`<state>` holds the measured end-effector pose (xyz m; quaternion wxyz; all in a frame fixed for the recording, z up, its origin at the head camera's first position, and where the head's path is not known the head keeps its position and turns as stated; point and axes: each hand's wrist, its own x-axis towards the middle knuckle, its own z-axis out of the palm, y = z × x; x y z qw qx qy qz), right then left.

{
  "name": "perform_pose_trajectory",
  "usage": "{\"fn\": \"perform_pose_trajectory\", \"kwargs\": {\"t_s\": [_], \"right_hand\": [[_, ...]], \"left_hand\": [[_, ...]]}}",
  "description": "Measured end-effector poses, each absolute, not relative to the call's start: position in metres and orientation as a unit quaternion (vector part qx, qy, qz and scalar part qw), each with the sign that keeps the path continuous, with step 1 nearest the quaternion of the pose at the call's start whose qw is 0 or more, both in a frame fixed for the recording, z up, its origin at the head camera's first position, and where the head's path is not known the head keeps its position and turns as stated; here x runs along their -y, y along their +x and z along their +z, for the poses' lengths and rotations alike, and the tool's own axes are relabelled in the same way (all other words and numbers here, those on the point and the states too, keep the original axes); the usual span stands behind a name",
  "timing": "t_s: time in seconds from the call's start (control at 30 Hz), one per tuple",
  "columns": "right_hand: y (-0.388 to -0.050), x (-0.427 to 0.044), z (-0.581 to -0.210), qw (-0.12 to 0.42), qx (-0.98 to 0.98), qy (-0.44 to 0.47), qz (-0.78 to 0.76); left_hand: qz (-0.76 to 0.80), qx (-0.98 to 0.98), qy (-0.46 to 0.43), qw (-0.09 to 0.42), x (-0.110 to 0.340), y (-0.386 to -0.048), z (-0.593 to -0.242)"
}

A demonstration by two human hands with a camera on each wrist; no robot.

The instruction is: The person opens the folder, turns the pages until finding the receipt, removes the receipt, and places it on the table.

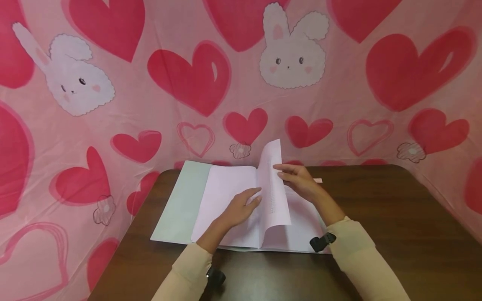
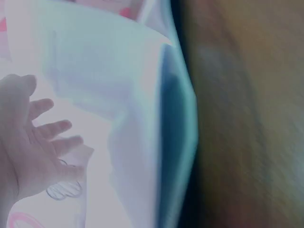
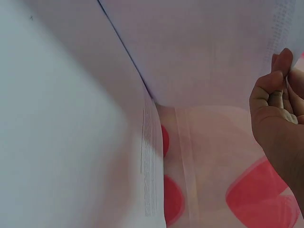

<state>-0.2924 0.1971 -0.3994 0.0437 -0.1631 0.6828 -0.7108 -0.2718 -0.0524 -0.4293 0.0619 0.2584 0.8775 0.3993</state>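
Note:
A book with a pale green cover lies open on the dark wooden table. One lifted page stands nearly upright along the middle fold, its free edge curving to the right. My right hand pinches that edge between thumb and fingers; in the right wrist view the right hand has its fingertips together at the sheet. Over the left-hand page, beside the fold, my left hand has loosely extended fingers. The left wrist view shows the left hand with its fingers spread apart, gripping nothing.
Behind the table hangs a pink cloth with red hearts and white rabbits. A small pale tab shows past the book's right side. Each wrist wears a black camera on a strap.

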Motion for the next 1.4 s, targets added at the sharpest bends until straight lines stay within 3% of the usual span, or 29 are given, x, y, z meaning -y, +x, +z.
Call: {"fn": "perform_pose_trajectory", "kwargs": {"t_s": [0.43, 0.97, 1.4], "right_hand": [[-0.291, -0.165, -0.393, 0.041, -0.689, -0.153, -0.707], [-0.288, -0.154, -0.391, 0.07, -0.7, -0.219, -0.676], [-0.279, -0.163, -0.411, 0.093, -0.742, -0.221, -0.626]], "left_hand": [[0.581, -0.781, 0.216, 0.078, 0.035, -0.272, -0.383], [0.568, -0.796, 0.191, 0.087, 0.044, -0.28, -0.364], [0.45, -0.867, 0.214, 0.007, 0.059, -0.289, -0.367]]}}
